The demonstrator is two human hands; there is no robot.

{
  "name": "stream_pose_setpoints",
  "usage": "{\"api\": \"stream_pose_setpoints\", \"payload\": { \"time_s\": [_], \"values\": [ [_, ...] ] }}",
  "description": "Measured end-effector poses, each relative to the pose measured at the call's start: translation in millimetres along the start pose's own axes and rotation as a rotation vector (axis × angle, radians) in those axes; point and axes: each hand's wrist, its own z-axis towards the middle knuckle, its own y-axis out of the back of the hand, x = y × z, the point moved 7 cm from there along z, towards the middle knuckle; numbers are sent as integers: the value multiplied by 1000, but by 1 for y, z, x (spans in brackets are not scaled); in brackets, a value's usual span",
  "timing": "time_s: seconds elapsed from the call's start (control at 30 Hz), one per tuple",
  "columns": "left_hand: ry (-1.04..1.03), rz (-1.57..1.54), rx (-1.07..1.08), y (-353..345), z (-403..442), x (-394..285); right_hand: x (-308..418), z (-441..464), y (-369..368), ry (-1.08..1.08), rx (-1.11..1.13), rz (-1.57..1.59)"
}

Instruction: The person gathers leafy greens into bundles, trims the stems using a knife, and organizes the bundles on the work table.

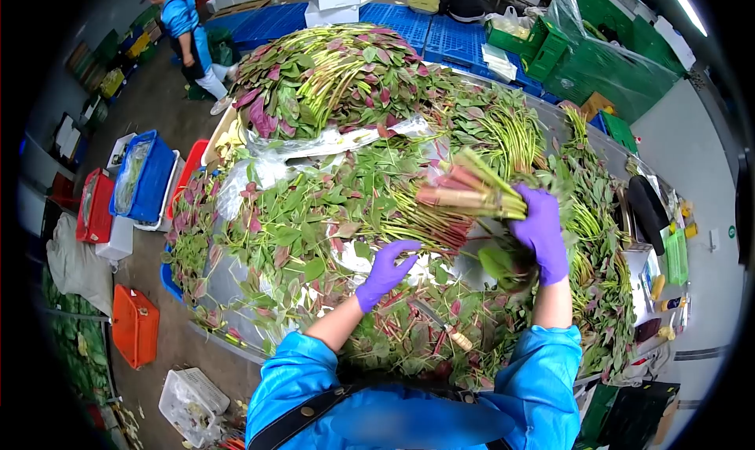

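My right hand [540,226], in a purple glove, is closed around a bunch of red-stemmed leafy greens [473,189]. The bunch is blurred by motion; its cut stems point left and its leaves hang below the hand. My left hand [387,275], gloved too, is held with fingers apart over the loose greens, with nothing in it. Just beyond it lies a pile of red and green stems [429,224]. A knife with a pale wooden handle [459,339] rests among leaf scraps near my body.
A big heap of greens [330,77] stands at the table's far side, with clear plastic film [271,167] before it. More bunches [507,135] lie at right. Blue [143,175] and orange crates [134,326] stand at left. A person [187,41] walks at far left.
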Motion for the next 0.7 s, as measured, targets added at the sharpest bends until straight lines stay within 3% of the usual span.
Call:
{"api": "stream_pose_setpoints", "payload": {
  "time_s": [0.07,0.13,0.2,0.27,0.33,0.37,0.4,0.43,0.47,0.53,0.57,0.6,0.67,0.7],
  "values": [
    [61,-73,81,2,-7,-26,77,-26,31,503,89,-192],
    [189,-856,191,5,-23,-46,116,-59,30,749,315,-309],
    [63,-1120,516,8,-39,-70,144,-95,6,995,514,-458],
    [83,-651,668,-7,-65,-77,163,-131,-28,1206,541,-525],
    [-15,-767,809,-36,-106,-92,167,-158,-82,1346,497,-533],
    [228,-755,687,-44,-128,-84,176,-168,-102,1371,555,-619],
    [467,-738,557,-51,-150,-75,179,-176,-125,1387,600,-666],
    [452,-1000,411,-61,-155,-65,182,-184,-146,1384,634,-616],
    [455,-1004,394,-65,-169,-51,180,-191,-168,1384,666,-566],
    [855,-1118,85,-63,-203,-5,179,-192,-168,1263,278,-177],
    [852,-1187,-28,-60,-211,2,162,-197,-175,1090,444,-210],
    [844,-1190,-47,-57,-217,5,159,-207,-166,1108,445,-204],
    [764,-1086,-42,-54,-226,9,125,-200,-145,504,431,193],
    [705,-1070,-67,-53,-225,8,115,-216,-147,509,440,194]
  ]
}}
